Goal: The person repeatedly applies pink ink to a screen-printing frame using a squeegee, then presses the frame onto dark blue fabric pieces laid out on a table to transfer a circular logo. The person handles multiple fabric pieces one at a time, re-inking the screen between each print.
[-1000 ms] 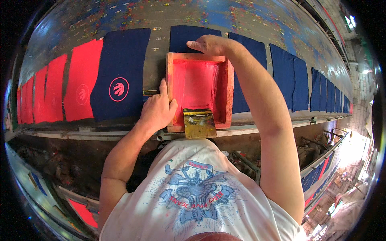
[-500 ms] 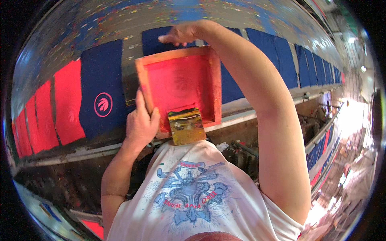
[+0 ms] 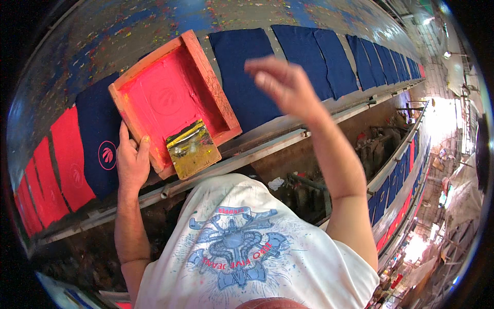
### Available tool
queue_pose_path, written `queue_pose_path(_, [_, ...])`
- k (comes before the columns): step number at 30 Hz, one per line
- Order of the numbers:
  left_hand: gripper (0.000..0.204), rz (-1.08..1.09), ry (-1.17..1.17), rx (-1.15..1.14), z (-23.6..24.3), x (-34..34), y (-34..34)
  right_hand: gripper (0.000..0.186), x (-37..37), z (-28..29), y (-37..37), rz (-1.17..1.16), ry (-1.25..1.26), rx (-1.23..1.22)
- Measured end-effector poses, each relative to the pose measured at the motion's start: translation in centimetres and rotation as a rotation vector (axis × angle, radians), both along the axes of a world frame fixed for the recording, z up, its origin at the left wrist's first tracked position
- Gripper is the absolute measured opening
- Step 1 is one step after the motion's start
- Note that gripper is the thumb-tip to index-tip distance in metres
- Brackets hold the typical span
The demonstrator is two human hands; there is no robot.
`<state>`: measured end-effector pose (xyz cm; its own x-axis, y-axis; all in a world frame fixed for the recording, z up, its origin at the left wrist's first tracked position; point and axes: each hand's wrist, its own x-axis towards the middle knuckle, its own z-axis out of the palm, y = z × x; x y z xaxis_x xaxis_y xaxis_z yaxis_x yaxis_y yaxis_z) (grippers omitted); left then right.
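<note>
One grip is closed: the left hand (image 3: pixel 134 160) holds the lower left side of a wooden frame (image 3: pixel 208 77) between thumb and fingers, its forearm nearly upright below. The right hand (image 3: pixel 285 86) holds nothing, its grip loose and open, fingers pointing left above a navy cloth (image 3: pixel 242 62), elbow bent. The frame sits askew over the surface (image 3: pixel 139 41), between that cloth and another navy cloth (image 3: pixel 98 129) bearing a round pink emblem. Its long axis runs from upper left to lower right, the near end toward the white shirt (image 3: pixel 257 242). Orange-red stains cover the wood, and its bright pink-red mesh (image 3: pixel 164 98) shows a faint round emblem. A flat yellow-brown scraper (image 3: pixel 193 149) lies across the near end. Red cloths (image 3: pixel 69 149) lie farther left.
</note>
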<state>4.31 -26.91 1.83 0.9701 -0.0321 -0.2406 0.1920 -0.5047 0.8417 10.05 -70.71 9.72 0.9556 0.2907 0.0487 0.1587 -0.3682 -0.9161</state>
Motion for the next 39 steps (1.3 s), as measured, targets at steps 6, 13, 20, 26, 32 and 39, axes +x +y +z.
queue_pose_path(6, [0.081, -0.043, -0.030, 0.078, 1.9, 0.8, -1.3, 0.064, -9.6, -3.2, 5.6, -0.078, 0.215, 0.140])
queue_pose_path(13, [0.089, -0.157, 0.004, 0.256, 6.8, 2.5, -2.2, 0.057, -9.6, 0.9, 7.9, -0.214, 0.187, -0.188])
queue_pose_path(20, [0.093, -0.196, 0.124, 0.253, 8.0, 3.0, -1.9, 0.053, -8.5, 3.8, 7.7, -0.190, 0.185, -0.211])
queue_pose_path(26, [0.093, -0.189, 0.121, 0.205, 7.6, 2.6, -1.9, 0.051, -8.7, 2.7, 6.5, -0.162, 0.143, -0.153])
queue_pose_path(32, [0.092, -0.207, 0.076, 0.258, 6.8, 2.6, -1.7, 0.048, -8.7, 2.2, 6.6, -0.218, 0.234, -0.113])
queue_pose_path(39, [0.093, -0.240, 0.094, 0.274, 6.9, 2.9, -1.7, 0.054, -10.3, 5.0, 9.3, 0.052, -0.247, -0.383])
